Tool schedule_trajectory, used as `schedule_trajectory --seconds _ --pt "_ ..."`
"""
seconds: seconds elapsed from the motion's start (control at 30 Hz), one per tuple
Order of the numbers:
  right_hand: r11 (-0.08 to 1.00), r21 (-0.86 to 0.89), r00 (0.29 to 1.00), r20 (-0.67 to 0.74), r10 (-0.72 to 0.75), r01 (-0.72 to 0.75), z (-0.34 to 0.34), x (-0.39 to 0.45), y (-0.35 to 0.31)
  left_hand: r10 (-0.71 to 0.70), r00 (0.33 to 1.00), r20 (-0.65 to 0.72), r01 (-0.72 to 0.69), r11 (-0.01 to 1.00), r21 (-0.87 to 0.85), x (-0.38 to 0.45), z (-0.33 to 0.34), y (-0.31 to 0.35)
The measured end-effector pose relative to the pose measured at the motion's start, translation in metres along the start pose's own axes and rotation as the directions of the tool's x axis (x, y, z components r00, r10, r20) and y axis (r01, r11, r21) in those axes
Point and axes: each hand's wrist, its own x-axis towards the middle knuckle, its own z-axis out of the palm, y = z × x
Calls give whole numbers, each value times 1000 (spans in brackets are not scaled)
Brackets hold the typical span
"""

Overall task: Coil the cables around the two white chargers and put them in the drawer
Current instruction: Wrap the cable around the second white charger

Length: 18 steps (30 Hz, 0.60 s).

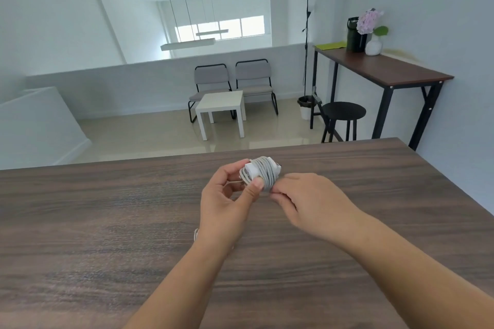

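Observation:
A white charger with its grey-white cable wound around it in several turns is held above the dark wooden table. My left hand grips the charger between thumb and fingers. My right hand pinches the cable at the lower right of the coil. A short loose end of cable with a plug sticks out under my left fingers. A small pale thing peeks out from behind my left wrist; I cannot tell what it is. No drawer is in view.
Beyond the table's far edge the floor holds a small white side table, two grey chairs and a black stool. A tall brown desk with a flower vase stands along the right wall.

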Motion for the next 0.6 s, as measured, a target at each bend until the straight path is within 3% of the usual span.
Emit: schedule_trajectory --seconds 0.13,0.23,0.37,0.5,0.6 --pt "979 -143 981 -108 -160 144 -15 0 3 115 993 0 -112 969 219 -2 -5 2" --pt "985 -91 973 -167 -161 147 -16 3 9 166 982 95 -187 930 317 -2 -10 9" --pt "946 277 966 -240 -100 167 -15 -1 11 112 962 250 -176 953 249 -2 -19 17" --pt "812 572 968 -250 32 120 -13 -8 7 105 932 346 -147 984 97 -5 -22 21" --pt "668 740 968 -212 131 72 -7 -11 2 136 933 334 -163 985 57 -8 -16 24"
